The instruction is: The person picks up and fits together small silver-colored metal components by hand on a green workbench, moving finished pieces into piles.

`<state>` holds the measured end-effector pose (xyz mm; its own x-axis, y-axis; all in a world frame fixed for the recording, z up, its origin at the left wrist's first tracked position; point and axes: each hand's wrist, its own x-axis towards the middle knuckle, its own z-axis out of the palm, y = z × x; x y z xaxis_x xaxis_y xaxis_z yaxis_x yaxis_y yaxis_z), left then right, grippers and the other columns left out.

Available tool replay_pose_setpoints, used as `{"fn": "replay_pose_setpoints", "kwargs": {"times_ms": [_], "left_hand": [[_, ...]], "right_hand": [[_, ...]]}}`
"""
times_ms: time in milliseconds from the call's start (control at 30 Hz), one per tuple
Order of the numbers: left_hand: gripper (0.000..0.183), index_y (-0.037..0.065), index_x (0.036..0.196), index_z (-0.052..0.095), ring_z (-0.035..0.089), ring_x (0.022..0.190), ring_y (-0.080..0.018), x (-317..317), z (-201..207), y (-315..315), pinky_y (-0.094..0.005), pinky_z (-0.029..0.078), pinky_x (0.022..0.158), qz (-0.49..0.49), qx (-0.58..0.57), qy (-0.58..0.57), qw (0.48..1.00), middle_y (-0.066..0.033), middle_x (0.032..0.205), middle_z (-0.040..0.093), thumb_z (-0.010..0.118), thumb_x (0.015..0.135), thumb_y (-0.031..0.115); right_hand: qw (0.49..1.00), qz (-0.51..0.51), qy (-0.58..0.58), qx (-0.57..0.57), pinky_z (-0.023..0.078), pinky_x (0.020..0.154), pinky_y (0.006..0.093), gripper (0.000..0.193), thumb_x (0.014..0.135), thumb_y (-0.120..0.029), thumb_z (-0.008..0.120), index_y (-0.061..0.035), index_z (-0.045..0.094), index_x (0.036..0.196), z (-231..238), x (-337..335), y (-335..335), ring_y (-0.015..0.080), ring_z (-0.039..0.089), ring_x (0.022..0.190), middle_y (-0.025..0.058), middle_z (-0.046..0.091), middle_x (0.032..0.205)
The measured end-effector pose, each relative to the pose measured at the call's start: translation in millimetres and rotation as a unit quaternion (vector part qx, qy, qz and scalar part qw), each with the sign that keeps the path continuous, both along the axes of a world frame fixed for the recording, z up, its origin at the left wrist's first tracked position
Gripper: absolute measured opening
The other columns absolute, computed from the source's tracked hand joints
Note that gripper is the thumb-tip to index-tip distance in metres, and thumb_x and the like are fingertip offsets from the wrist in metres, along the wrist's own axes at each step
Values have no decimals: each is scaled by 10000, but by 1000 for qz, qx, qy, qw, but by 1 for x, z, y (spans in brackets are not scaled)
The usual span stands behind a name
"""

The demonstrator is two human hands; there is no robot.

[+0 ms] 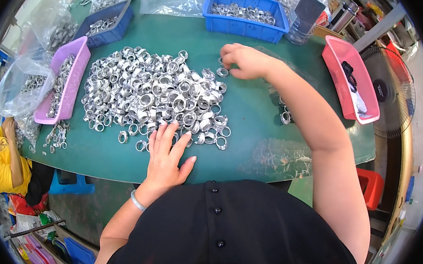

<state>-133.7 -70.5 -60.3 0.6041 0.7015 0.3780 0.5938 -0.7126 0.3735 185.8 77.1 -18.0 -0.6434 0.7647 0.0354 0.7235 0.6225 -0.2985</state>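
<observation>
A broad heap of silvery metal rings (pixel 147 90) is spread over the green table in front of me. My left hand (pixel 165 158) lies at its near edge, fingers spread, the tips touching the closest rings. Beyond the heap's right side, my right hand (pixel 249 63) is curled with its fingers bent down. A metal ring shows partly at those fingertips, the rest hidden by the fingers. Just below them a separate metal ring (pixel 222 72) rests on the table. A few more rings (pixel 285 117) sit under my right forearm, which partly covers them.
A blue bin (pixel 244 29) and a darker blue bin (pixel 121 31) with metal parts stand at the back. At left are a purple basket (pixel 81 67) and plastic bags. A pink basket (pixel 326 56) and fan (pixel 386 86) are right. A person in yellow (pixel 2 157) sits left.
</observation>
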Motion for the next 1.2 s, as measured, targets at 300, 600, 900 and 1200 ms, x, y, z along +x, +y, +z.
{"fn": "replay_pose_setpoints", "kwargs": {"times_ms": [300,600,900,1200], "left_hand": [[543,62,1209,544,358,1255,-431,2,5,-2,-535,250,1032,1,8,9,1000,-218,1377,376,722,713,193],[528,61,1217,538,340,1262,-435,1,7,-2,-537,254,1033,0,2,18,1000,-212,1376,372,709,735,189],[529,60,1210,536,355,1241,-430,2,7,-2,-532,266,1022,1,8,11,1000,-212,1367,377,711,724,174],[522,59,1211,542,345,1256,-426,3,9,-3,-534,254,1036,1,5,9,1000,-208,1367,379,711,730,171]], "right_hand": [[998,-37,9,41,397,985,429,553,740,-144,673,-117,498,1264,6,24,-45,369,450,1168,173,435,1309],[997,-52,4,51,440,816,410,140,718,-68,602,-43,541,841,-6,23,-53,315,529,902,112,550,889],[976,-135,-134,103,451,859,421,210,711,-127,646,-39,619,900,16,31,-116,307,536,991,124,583,938],[981,-62,167,-75,478,749,396,226,770,-155,686,-22,607,934,-7,-50,-121,311,586,840,117,596,892]]}}
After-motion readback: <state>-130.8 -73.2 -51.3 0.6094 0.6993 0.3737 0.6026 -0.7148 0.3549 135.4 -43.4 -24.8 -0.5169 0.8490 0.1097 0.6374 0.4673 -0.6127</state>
